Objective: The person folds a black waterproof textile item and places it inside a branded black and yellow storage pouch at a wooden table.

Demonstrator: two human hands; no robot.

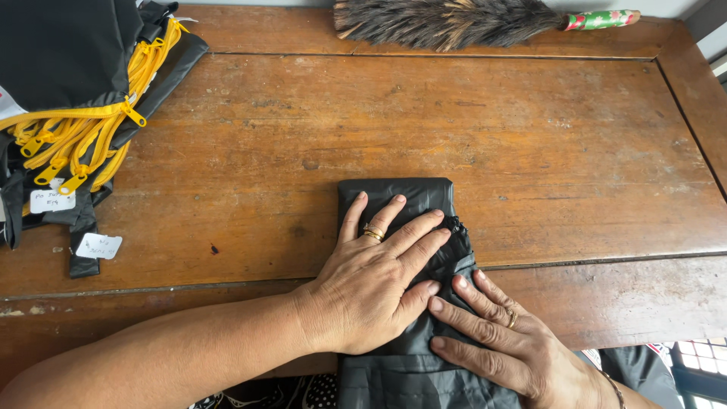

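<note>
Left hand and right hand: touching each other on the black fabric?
Touching. The head view shows the left hand pressed flat on the folded black fabric, its little finger lying against the right hand's fingertips, no gap visible.

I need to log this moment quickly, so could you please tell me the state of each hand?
Left hand: open, pressed flat on the folded black fabric bundle.
Right hand: open, fingers resting on the same bundle.

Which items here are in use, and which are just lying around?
In use:
- black fabric piece, folded, pressed flat under both hands
- left hand, flat on it
- right hand, at its right edge

Lying about:
- black pile with yellow zippers and paper tags, far left
- feather duster, far edge
- wooden table
</note>
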